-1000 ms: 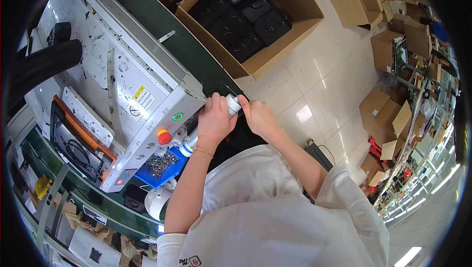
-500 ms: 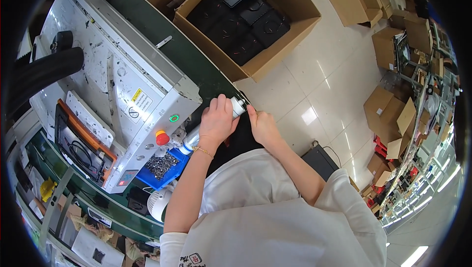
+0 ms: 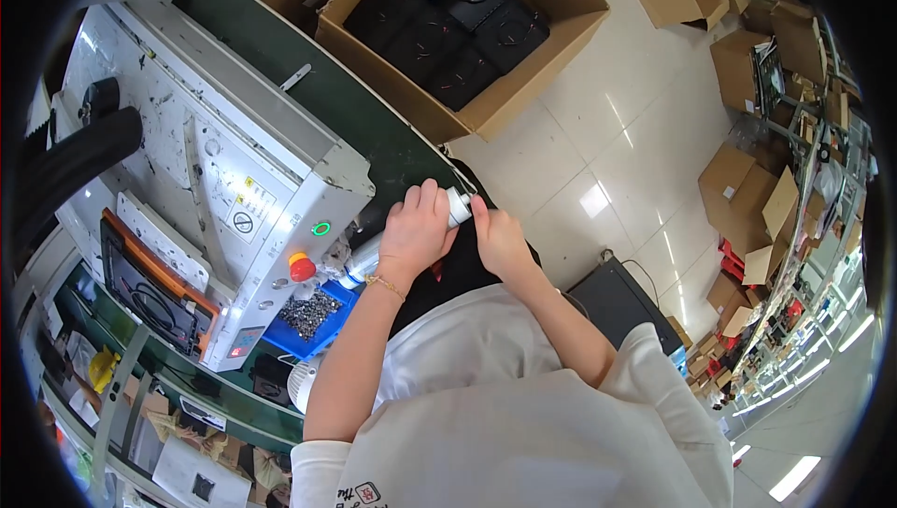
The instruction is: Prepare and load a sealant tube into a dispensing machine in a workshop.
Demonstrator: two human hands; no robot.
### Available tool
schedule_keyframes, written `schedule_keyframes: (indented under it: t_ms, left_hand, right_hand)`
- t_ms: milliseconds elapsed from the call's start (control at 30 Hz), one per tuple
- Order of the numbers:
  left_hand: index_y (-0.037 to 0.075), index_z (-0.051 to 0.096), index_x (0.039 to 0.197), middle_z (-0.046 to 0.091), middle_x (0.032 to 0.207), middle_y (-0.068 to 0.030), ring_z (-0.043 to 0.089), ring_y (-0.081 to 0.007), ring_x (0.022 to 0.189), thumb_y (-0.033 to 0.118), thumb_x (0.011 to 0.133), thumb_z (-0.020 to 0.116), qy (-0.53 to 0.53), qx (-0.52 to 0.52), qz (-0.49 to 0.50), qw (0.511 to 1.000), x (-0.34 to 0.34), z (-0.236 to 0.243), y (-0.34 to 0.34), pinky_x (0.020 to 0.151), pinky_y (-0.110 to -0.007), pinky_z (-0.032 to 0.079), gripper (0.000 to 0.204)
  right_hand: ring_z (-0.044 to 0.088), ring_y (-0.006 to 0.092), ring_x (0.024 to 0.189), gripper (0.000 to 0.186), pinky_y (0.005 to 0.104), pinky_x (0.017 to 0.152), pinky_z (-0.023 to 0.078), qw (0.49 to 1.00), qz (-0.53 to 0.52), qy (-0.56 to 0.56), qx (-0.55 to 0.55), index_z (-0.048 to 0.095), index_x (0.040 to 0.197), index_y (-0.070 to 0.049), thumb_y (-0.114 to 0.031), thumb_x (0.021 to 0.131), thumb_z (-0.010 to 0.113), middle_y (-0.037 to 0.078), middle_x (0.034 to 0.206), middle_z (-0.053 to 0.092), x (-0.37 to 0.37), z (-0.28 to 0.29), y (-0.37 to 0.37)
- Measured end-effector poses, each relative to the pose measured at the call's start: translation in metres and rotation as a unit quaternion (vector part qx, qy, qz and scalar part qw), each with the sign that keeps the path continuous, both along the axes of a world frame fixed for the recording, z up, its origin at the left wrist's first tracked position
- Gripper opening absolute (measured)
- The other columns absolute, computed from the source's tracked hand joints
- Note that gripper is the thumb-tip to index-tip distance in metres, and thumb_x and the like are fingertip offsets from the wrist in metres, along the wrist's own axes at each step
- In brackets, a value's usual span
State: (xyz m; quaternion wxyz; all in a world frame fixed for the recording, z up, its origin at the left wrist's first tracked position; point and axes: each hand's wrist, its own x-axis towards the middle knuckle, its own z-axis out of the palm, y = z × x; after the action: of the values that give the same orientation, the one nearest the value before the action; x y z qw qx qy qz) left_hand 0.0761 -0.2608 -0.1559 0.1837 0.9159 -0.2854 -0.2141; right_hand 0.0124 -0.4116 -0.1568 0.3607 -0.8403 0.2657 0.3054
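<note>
My left hand (image 3: 417, 235) is wrapped round a white cylindrical tube (image 3: 458, 207), whose far end pokes out past the fingers. The tube's paler, translucent length (image 3: 363, 263) runs down to the left behind my wrist. At the white end, my right hand (image 3: 502, 244) is closed, with its thumb up against the small tip. Whatever its curled fingers hold is hidden. Below and left of the left hand lies a blue bin (image 3: 322, 329) of small metal parts (image 3: 308, 314), beside the machine.
A large white machine (image 3: 234, 148) with a red emergency button (image 3: 301, 267) stands on the green bench (image 3: 350, 120) at left. Beyond the bench, a cardboard box (image 3: 561, 50) holds several black cases (image 3: 458, 31). Open cartons (image 3: 738, 181) and shelving line the right; a dark box (image 3: 621, 307) stands on the floor.
The view has shifted slightly, so the machine and the box sit a little further left. Both hands stay at the tube's end, with little visible movement.
</note>
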Motion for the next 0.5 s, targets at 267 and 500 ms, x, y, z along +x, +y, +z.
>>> schedule_keyframes:
  t_ms: [267,500]
  left_hand:
    - [0.004,0.052,0.098,0.048,0.099,-0.0081,0.054,-0.0234,0.089,0.026,0.066,0.076,-0.001,-0.001,0.0,1.0,-0.003,-0.003,-0.002,0.067,-0.034,0.052,0.046]
    - [0.004,0.051,0.097,0.048,0.098,-0.0086,0.055,-0.0243,0.089,0.026,0.068,0.075,0.011,-0.003,0.006,1.0,-0.005,-0.001,-0.002,0.067,-0.035,0.052,0.044]
  right_hand:
    - [0.062,0.0481,0.073,0.065,0.0513,0.067,0.051,1.0,-0.016,-0.017,0.016,0.064,0.071,0.005,-0.047,0.1,0.038,0.031,0.071,0.061,-0.004,-0.012,-0.005]
    - [0.062,0.0478,0.071,0.065,0.0509,0.065,0.051,1.0,-0.019,-0.005,0.007,0.064,0.072,0.005,-0.047,0.1,0.038,0.029,0.071,0.062,-0.011,-0.005,-0.005]
